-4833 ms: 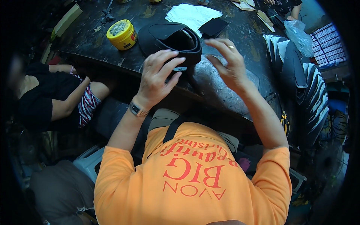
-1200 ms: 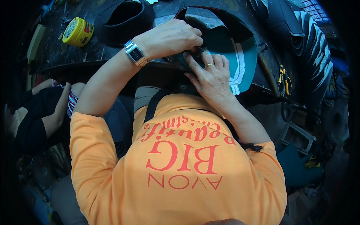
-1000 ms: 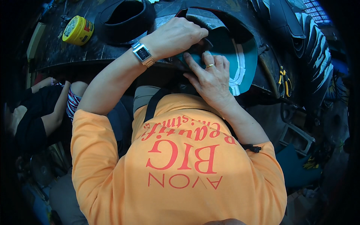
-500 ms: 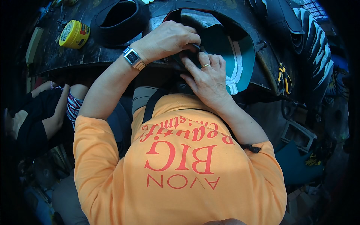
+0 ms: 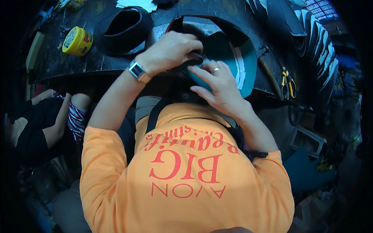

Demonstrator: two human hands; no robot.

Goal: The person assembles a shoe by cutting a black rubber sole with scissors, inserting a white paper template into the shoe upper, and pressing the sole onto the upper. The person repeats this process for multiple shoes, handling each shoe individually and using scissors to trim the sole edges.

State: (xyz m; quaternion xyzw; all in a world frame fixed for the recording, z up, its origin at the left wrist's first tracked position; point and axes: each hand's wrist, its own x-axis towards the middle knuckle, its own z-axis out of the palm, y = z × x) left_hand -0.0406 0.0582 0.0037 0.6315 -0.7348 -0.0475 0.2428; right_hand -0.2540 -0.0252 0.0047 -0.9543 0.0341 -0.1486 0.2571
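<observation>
Both hands are up at the top centre of the frame, working on a teal cap (image 5: 229, 58) that lies upside down at the near edge of the dark workbench (image 5: 101, 64). The left hand (image 5: 171, 50), with a square wristwatch (image 5: 136, 70) on its wrist, is curled over the cap's near rim, fingers bent and closed around a dark part of it. The right hand (image 5: 219, 87), a ring (image 5: 215, 70) on one finger, sits just below and to the right, fingers stretched out and narrow, their tips pressing on the teal inside of the cap right beside the left hand's fingers. The two hands are touching or nearly so; exactly what the fingertips pinch between them is hidden.

The cap's pale inner band curves round its right side, and a dark edge arches over its top.

Up to the left, a black cap (image 5: 124, 29) rests upside down on the workbench, well apart from the hands. Further left again sits a round yellow tin (image 5: 77, 40). At the very top edge, white paper (image 5: 136, 4) peeks in.

Over on the right side of the frame, yellow-handled pliers (image 5: 286, 79) hang by the bench edge, and a row of stacked dark pieces (image 5: 311, 35) fans toward the upper right.

At the left edge, another person's arm (image 5: 58, 126) in a dark sleeve shows below the bench.
</observation>
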